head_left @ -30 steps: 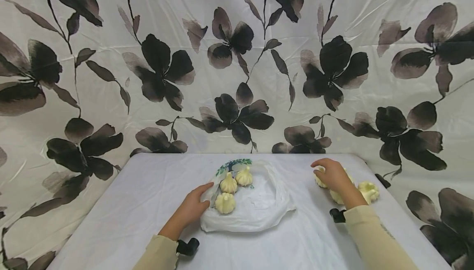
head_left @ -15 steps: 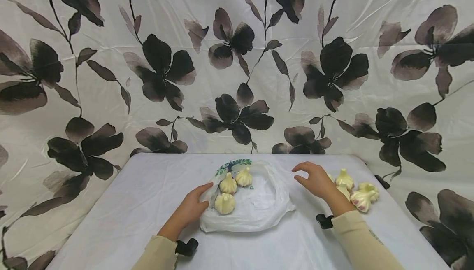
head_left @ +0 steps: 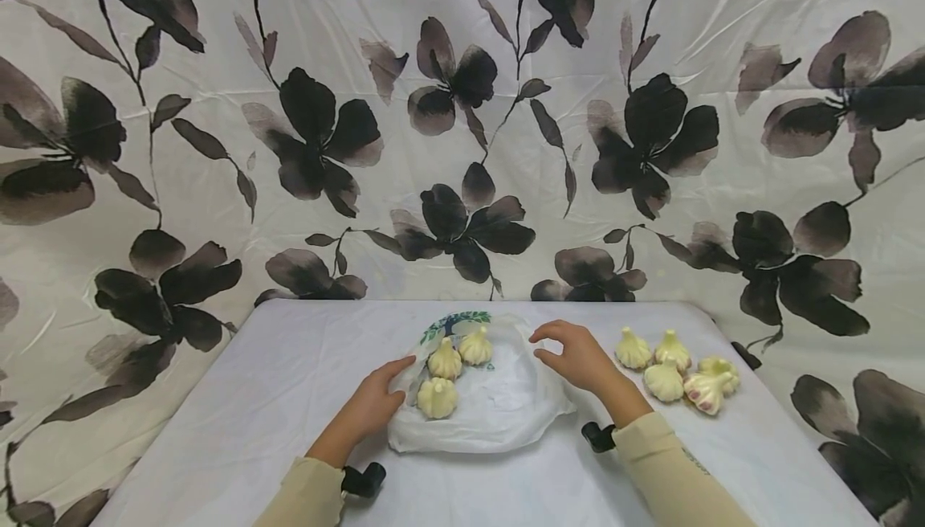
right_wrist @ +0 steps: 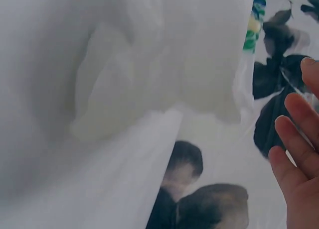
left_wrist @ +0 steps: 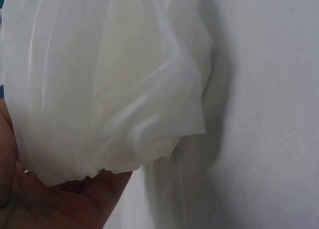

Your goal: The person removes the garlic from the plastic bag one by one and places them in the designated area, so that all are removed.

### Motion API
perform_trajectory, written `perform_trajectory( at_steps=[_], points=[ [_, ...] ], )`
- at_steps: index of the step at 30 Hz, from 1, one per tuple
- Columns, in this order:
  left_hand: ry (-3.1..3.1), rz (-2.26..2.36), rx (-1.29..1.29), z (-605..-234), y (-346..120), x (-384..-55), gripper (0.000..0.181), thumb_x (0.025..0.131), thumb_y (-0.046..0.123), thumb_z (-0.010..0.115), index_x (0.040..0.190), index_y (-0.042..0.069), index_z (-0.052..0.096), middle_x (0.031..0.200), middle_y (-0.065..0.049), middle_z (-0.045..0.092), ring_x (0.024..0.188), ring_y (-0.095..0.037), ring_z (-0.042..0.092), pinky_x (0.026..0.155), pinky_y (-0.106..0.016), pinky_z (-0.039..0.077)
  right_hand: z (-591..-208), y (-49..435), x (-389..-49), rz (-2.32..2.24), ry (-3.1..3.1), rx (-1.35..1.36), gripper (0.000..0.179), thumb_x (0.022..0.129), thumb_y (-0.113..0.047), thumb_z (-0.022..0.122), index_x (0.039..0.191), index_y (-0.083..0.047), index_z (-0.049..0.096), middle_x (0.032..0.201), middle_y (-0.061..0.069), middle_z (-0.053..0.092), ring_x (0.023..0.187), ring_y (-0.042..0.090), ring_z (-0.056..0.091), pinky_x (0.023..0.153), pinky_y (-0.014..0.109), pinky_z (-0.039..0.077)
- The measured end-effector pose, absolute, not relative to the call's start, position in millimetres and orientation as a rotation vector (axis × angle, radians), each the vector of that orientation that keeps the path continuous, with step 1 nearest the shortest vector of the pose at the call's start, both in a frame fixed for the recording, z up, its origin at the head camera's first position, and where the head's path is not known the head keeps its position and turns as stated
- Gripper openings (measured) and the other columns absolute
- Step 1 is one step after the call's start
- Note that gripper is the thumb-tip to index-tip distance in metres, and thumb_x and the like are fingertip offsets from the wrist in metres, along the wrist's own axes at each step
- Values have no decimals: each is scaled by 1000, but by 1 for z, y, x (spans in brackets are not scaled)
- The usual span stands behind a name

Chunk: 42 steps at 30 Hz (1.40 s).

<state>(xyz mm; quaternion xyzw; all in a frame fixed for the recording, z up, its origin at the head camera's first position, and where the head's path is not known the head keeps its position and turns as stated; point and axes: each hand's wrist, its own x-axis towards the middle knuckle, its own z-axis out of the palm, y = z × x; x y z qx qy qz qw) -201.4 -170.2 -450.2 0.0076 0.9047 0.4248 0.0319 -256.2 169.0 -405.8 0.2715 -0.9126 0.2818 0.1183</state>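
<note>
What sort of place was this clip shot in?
Probably a makeshift filming setup, perhaps indoors: a flower-print sheet hangs behind a white-covered table, which holds a plastic bag and garlic bulbs.

The table (head_left: 289, 398) is covered by a white cloth (head_left: 520, 487), which has some soft folds, and its far corners are rounded. Near its middle lies a white, translucent plastic bag (head_left: 499, 433), with the mouth open and with a green and blue print on its far side. To the right lie five garlic bulbs (head_left: 663, 382), close together in one group and apart from the bag.
</note>
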Motion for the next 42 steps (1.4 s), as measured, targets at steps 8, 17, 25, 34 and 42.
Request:
perform_trajectory(
  at_steps=[8,17,25,34,42],
  points=[
    [2768,1319,17,-451,-170,-200,60,90,2,51,147,19,42,155,-14,36,144,-40,28,115,-60,26,-407,138,-251,931,-2708,828,19,88,-21,69,107,-22,71,119,-1,67,117,24,61,98,46,50],
    [2804,1282,44,-453,-172,-202,60,90,4,52,147,18,42,154,-15,37,144,-40,30,115,-60,26,-409,113,-247,990,-2675,896,23,87,-19,71,109,-17,71,118,0,68,115,23,62,97,44,52],
    [2817,1257,56,-450,-175,-204,60,90,7,54,148,18,41,155,-15,36,144,-40,30,115,-60,26,-411,94,-245,1113,-2646,1024,23,89,-19,69,111,-14,70,117,3,68,113,24,63,95,40,54],
    [2807,1269,47,-448,-175,-203,60,90,6,55,148,17,41,154,-16,36,143,-40,30,115,-59,27,-413,71,-241,1139,-2655,1190,28,88,-15,69,115,-8,69,114,4,70,110,29,64,93,44,54],
    [2817,1269,81,-446,-176,-200,60,89,3,55,147,15,43,153,-17,38,143,-41,31,115,-60,27,-418,56,-234,1072,-2719,1233,31,87,-21,69,116,-11,70,115,3,72,107,25,67,92,37,55]
  ],
)
